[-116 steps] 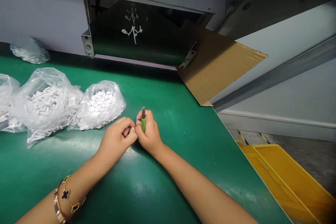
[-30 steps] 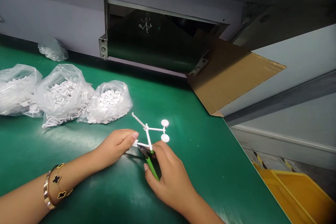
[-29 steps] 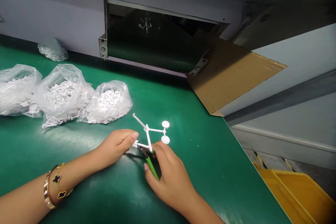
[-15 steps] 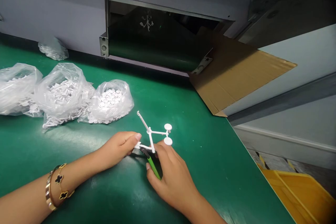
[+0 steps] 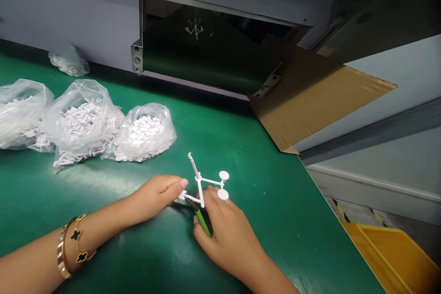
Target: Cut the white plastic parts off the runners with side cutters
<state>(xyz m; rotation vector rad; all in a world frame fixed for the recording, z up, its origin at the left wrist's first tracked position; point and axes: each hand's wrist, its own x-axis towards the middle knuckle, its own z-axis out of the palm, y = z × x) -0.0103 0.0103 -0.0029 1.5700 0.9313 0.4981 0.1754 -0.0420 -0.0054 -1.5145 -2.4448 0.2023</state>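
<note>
Between thumb and fingers, my left hand (image 5: 161,193) pinches one end of a branched white plastic sprue (image 5: 200,192). Two round white discs (image 5: 223,175) sit on the sprue's right branch, and a thin arm points up and away. My right hand (image 5: 225,227) is wrapped round green-handled nippers (image 5: 202,223). Their dark jaws touch the sprue right beside my left fingertips; whether the blades are closed I cannot make out. Part of the handles is hidden in my right palm.
Clear bags of small white parts (image 5: 81,121) and of white discs (image 5: 146,128) stand on the green table (image 5: 213,133). Behind is a conveyor outlet (image 5: 206,64) with another white sprue (image 5: 195,27) on its belt. A cardboard sheet (image 5: 317,96) leans right; a yellow bin (image 5: 392,248) is below.
The sprue has tilted a little, its upper arm and discs shifting slightly right and down. Both hands keep their holds, and the nippers stay against the same end.
</note>
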